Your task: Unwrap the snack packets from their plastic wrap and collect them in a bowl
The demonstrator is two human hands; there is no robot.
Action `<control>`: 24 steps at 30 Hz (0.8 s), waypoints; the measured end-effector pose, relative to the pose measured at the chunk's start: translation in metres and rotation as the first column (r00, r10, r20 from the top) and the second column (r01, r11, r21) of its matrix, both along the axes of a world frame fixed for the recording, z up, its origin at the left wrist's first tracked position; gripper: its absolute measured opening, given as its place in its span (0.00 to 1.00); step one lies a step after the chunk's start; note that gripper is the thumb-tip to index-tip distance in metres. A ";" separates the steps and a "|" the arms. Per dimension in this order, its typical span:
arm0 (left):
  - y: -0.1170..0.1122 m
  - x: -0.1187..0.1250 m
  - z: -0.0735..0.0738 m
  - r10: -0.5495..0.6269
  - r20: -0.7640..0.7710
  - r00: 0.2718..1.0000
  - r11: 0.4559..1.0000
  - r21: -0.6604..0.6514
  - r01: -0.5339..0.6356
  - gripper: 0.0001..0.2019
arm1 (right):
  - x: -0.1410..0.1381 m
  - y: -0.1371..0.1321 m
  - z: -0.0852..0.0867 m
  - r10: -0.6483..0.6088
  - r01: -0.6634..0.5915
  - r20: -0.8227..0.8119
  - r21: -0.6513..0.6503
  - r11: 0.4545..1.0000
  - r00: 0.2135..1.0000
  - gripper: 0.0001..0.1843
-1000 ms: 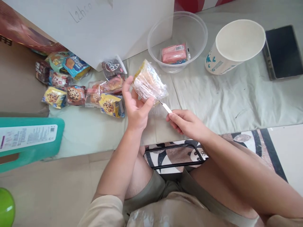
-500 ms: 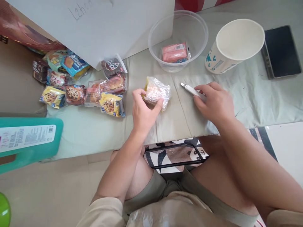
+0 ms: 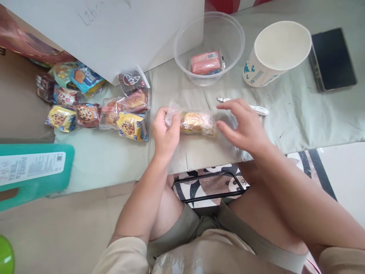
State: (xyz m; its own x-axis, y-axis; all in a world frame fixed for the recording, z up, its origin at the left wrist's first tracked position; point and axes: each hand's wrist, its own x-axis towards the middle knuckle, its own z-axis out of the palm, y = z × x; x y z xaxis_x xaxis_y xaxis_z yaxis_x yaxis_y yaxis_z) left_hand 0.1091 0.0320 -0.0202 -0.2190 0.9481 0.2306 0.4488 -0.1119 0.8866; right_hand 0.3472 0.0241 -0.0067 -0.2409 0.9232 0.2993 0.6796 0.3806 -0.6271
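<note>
The left hand (image 3: 165, 133), closed, pinches one wrapper end of a wrapped cake (image 3: 196, 122) lying on the cloth (image 3: 299, 114), pinning it flat. The right hand (image 3: 246, 127) is loosely spread, fingertips resting on the other end and gripping nothing; a small knife (image 3: 256, 109) lies just behind.

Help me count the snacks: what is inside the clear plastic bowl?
The clear bowl holds a pink packet, with a blue edge of something peeking out beneath it. Whatever else lies under the pink packet is covered.
</note>
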 end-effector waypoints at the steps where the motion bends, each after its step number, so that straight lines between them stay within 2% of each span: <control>1: -0.001 0.002 0.000 -0.034 0.083 0.996 0.999 -0.011 0.035 0.10 | -0.006 -0.002 0.001 0.067 -0.068 -0.034 -0.005 0.998 0.997 0.26; 3: -0.001 0.004 -0.002 -0.105 0.222 0.969 0.993 -0.032 0.115 0.09 | -0.013 -0.005 0.004 0.145 -0.147 -0.073 -0.024 0.989 0.987 0.31; 5: 0.000 0.004 -0.004 -0.118 0.289 0.950 0.989 -0.056 0.140 0.07 | -0.015 -0.006 0.005 0.134 -0.139 -0.067 -0.075 0.987 0.989 0.27; 10: 0.010 -0.006 -0.003 0.036 0.360 0.932 0.988 -0.152 0.020 0.04 | -0.002 -0.003 0.013 -0.036 0.031 -0.023 -0.167 0.985 0.999 0.16; 17: 0.020 -0.025 -0.002 0.119 0.311 0.943 0.986 -0.152 -0.074 0.06 | 0.021 -0.002 0.016 -0.217 0.192 -0.073 -0.252 0.948 0.973 0.15; 21: 0.020 -0.031 -0.005 0.151 0.230 0.962 0.986 -0.099 -0.131 0.07 | 0.028 0.001 0.018 -0.245 0.225 -0.043 -0.264 0.938 0.969 0.18; 24: 0.020 -0.033 -0.008 0.145 0.227 0.963 0.989 -0.067 -0.133 0.07 | 0.031 0.003 0.022 -0.257 0.231 -0.035 -0.332 0.914 0.966 0.22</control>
